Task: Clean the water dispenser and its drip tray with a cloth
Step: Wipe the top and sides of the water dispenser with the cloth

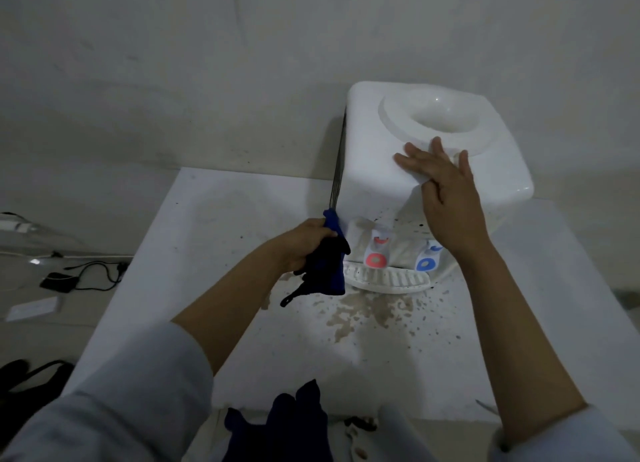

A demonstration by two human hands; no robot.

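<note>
A white tabletop water dispenser (374, 150) stands at the back right of a white table (225, 226), with no bottle in its round top well. A red tap (375, 254) and a blue tap (426, 259) hang over its white slotted drip tray (384, 280). My left hand (301, 247) grips a dark blue cloth (329, 264) against the dispenser's lower left front corner, beside the tray. My right hand (446, 198) lies flat, fingers spread, on the dispenser's top front edge.
Brown stains and dark specks (367, 312) cover the table in front of the tray. Another dark blue cloth (287, 423) hangs at the near table edge. A black cable and adapter (83, 274) lie on the floor at left. The wall is close behind.
</note>
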